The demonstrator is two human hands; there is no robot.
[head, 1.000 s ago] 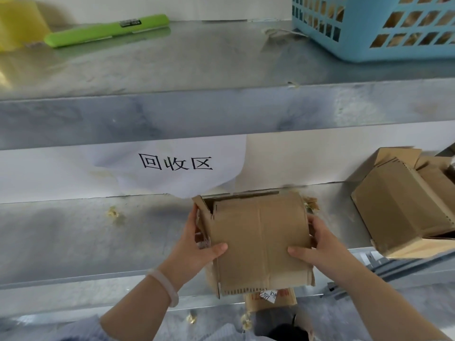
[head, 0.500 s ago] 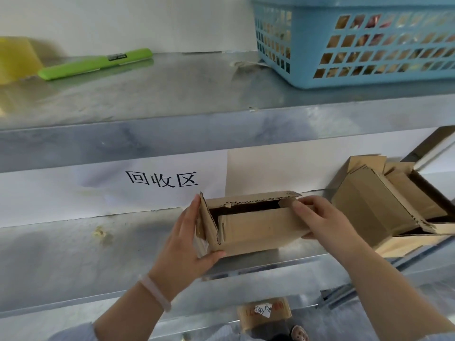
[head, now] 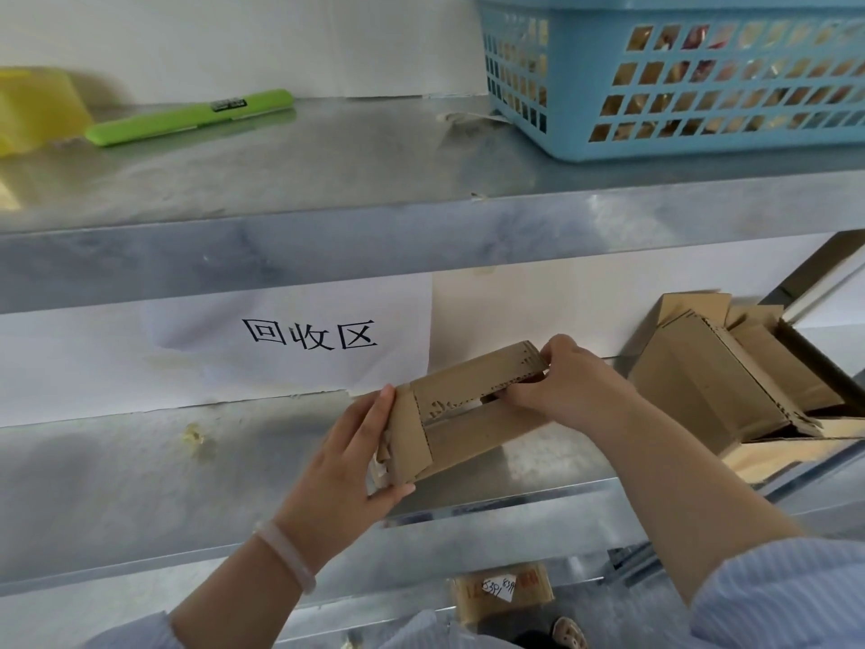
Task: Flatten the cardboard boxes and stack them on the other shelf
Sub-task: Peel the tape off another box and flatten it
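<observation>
Below 回收区 sign (head: 311,334), cardboard box (head: 472,430) gripped by left hand (head: 351,466), right hand (head: 573,384)

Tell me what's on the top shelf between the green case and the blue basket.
Head view: the top shelf is bare metal past the green case, except one small pale scrap beside the blue basket.

The person wears a light blue shirt (head: 421,630) with fine white pinstripes. Its right sleeve (head: 786,597) ends near the elbow, leaving the forearm bare. The left sleeve (head: 135,632) shows only at the bottom edge. A smooth, pale, translucent bangle (head: 285,557) circles the wrist above the left grip (head: 346,466).
</observation>
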